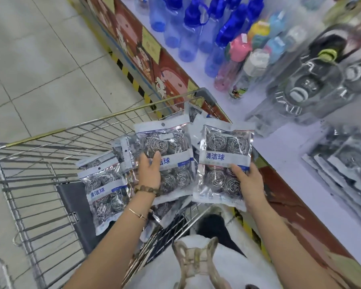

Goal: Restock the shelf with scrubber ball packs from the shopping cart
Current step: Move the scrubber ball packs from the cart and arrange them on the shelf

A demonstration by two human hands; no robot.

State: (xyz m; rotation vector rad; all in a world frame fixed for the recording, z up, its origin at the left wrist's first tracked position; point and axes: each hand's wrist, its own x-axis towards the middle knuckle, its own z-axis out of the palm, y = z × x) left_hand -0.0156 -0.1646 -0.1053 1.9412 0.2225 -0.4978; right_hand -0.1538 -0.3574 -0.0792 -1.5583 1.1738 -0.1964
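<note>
Mid-task. Right hand (248, 184) pinched one scrubber pack (223, 155), thumb on its front. Left hand (149, 174) gripped a second pack (169, 142). Left of those fingers, spare packs (103, 190) waited in the cart (92, 126). Beyond the right fingers, the shelf (290, 170) held a small stack (346, 163).

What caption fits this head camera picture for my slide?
Left hand and right hand each hold a scrubber ball pack above the shopping cart.

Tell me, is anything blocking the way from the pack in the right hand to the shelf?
Nothing visible does. The right hand holds its pack beside the shelf, whose bare white top lies open next to it. The clear bottles stand farther back; the stacked packs lie off to one side.
</note>
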